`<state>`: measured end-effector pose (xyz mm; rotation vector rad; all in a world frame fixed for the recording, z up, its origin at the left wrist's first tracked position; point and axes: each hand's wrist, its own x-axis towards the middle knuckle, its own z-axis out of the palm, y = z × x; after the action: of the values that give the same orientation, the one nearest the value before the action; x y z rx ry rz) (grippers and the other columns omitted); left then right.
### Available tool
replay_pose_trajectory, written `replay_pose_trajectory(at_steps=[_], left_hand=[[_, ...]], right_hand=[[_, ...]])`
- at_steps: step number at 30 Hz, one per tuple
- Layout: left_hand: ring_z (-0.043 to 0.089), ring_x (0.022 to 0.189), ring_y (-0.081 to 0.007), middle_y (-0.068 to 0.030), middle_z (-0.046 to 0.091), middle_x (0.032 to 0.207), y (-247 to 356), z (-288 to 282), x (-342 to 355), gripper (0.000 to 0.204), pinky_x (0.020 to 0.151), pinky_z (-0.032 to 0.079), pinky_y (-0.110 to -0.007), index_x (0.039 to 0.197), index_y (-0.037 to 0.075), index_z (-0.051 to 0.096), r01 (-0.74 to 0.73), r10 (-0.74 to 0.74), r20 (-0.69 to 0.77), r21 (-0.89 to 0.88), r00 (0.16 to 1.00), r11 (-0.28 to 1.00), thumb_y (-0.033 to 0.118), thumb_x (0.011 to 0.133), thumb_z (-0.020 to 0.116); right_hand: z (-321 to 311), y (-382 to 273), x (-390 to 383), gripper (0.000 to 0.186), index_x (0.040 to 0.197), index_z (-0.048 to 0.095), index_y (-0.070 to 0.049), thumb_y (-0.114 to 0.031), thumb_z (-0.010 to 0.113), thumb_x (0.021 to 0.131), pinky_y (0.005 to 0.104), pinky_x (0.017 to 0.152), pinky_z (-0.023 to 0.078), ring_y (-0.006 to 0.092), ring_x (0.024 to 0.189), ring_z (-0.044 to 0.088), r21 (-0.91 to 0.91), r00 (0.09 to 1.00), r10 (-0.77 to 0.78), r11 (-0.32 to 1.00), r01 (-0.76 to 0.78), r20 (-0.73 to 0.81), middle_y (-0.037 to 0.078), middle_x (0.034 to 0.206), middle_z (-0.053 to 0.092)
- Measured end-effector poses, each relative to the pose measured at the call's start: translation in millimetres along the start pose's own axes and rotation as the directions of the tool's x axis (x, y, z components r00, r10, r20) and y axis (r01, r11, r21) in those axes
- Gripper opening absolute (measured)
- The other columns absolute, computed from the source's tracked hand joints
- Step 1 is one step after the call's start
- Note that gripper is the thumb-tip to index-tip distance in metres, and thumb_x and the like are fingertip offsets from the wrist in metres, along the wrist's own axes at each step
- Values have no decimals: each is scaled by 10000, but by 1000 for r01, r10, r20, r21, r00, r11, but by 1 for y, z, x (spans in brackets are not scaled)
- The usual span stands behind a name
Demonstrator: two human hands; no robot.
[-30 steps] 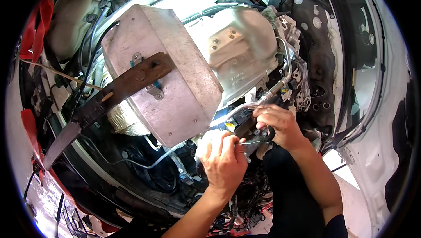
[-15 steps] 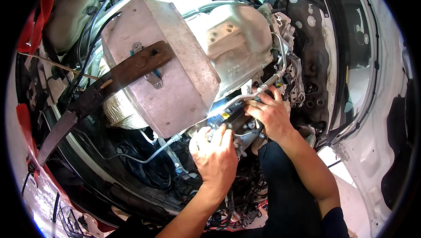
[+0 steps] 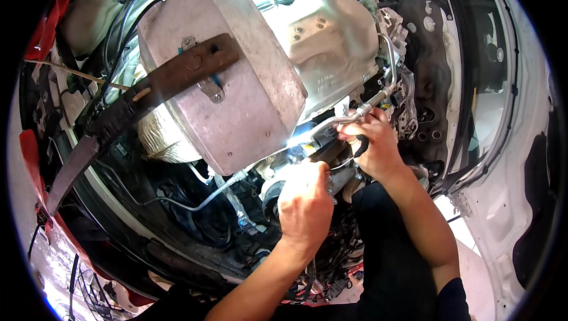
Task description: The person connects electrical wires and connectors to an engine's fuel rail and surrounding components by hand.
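Observation:
My left hand (image 3: 305,208) is closed in the engine bay, thumb and index finger together at a thin pale wire (image 3: 343,165); what lies inside the fingers is hidden. The wire runs toward a black cable or hose (image 3: 360,148) under my right hand (image 3: 376,146). That hand has curled fingers just below a bent silver pipe (image 3: 390,84), at or touching it; its grip is too small to make out. Around them are a yellow tag or connector (image 3: 308,150), dark fittings and a metal cylinder head area (image 3: 402,84).
A grey metal cover (image 3: 231,126) with a rusty bar (image 3: 160,81) across it fills the middle left, beside a pressed heat shield (image 3: 328,49). Red covers (image 3: 29,155) lie at the left. A white body panel (image 3: 497,220) edges the right. My dark-clothed leg (image 3: 387,250) shows below.
The view has shifted, with the engine sitting higher in the picture. My right hand has moved up toward the pipe. My left fingers, more spread half a second ago, are drawn together.

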<state>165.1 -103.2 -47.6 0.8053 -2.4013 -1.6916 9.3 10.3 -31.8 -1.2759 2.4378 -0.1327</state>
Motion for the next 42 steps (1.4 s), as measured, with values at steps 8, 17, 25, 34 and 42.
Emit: replay_pose_trajectory(at_steps=[8, 17, 25, 34, 42], left_hand=[[654, 877, -345, -125, 670, 874, -4, 1, 0, 120, 816, 509, -412, 939, 42, 639, -72, 74, -105, 18, 992, 997, -10, 837, 607], [623, 892, -331, -134, 646, 940, -3, 0, -5, 131, 809, 492, -417, 979, 28, 637, -4, 5, -93, 12, 996, 1000, 23, 851, 608], [603, 824, -328, -122, 626, 878, -9, -3, -10, 105, 739, 478, -418, 919, 46, 641, -8, 10, -27, 78, 1000, 997, 24, 817, 639], [599, 802, -322, -113, 587, 775, -5, -5, -10, 120, 748, 486, -411, 935, 57, 640, -76, 68, 84, 96, 994, 993, 80, 821, 670], [607, 927, -350, -103, 591, 806, -1, -6, -11, 277, 860, 468, -431, 972, 59, 635, -156, 138, 128, 140, 982, 978, 190, 751, 738]], right_hand=[[1, -5, -3, 327, 911, 649, -165, -8, 709, 630, 403, 982, 349, 202, 967, 643, -43, 999, -5, 999, 2, -54, -23, 915, 723], [5, -36, -8, 125, 968, 652, -44, -101, 597, 871, 542, 1116, 274, 276, 1105, 592, -179, 999, 47, 983, -49, -15, 85, 1014, 666], [-8, -62, -47, 333, 1192, 556, -1, -50, 522, 864, 511, 1106, 307, 380, 1257, 495, 84, 978, 156, 982, -168, 139, 218, 1242, 583], [-36, -63, -46, 468, 1199, 601, -13, -187, 693, 775, 450, 1001, 379, 383, 1161, 526, 311, 903, 123, 912, -266, 413, 195, 1260, 562], [-49, -89, -48, 286, 912, 628, -34, -232, 775, 766, 408, 839, 520, 347, 968, 629, 127, 976, 85, 986, -112, 199, 155, 1121, 604]])
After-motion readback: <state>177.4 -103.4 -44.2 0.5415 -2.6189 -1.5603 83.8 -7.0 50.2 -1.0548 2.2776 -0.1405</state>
